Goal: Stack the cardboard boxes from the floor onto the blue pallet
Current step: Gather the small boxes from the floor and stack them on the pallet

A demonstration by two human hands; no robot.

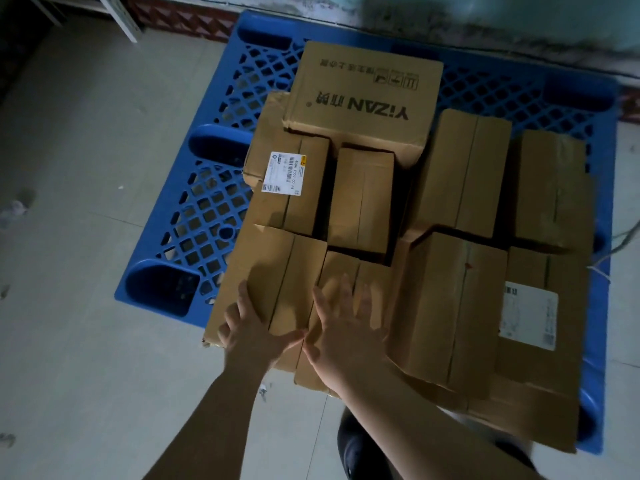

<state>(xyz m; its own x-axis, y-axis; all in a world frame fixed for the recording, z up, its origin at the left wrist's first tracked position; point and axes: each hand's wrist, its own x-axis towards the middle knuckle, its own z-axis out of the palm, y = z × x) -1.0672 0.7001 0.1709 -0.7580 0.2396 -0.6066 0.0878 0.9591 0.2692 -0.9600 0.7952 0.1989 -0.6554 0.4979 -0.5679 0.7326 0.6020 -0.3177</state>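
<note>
A: Start at the fingers. What are they doing?

B: Both sets are spread flat, gripping nothing. The left hand (pixel 251 327) lies on the top of the near-left box (pixel 273 271), with the outer fingers at its near-left edge. The right hand (pixel 341 323) presses flat on the lower box beside it (pixel 360 275), thumbs almost meeting over the seam between the 2.

A: And where do those boxes sit?

B: On the blue pallet (pixel 207 209), at its near edge, overhanging toward the floor (pixel 86 168). Around them are about 6 more cartons, plus a printed YIZAN box (pixel 363 98) riding on top at the back.

A: How would they handle?

B: I'd guess light to moderate. The cardboard is creased, with torn flaps and buckled corners, so it's soft instead of stiff. The surface looks dry and matte, unlikely to slip.

A: Where to take hold?

B: Flat palms on opposite side walls, low down, or under the bottom corners. Avoid the loose flaps; they'd probably fold or tear under load.
</note>
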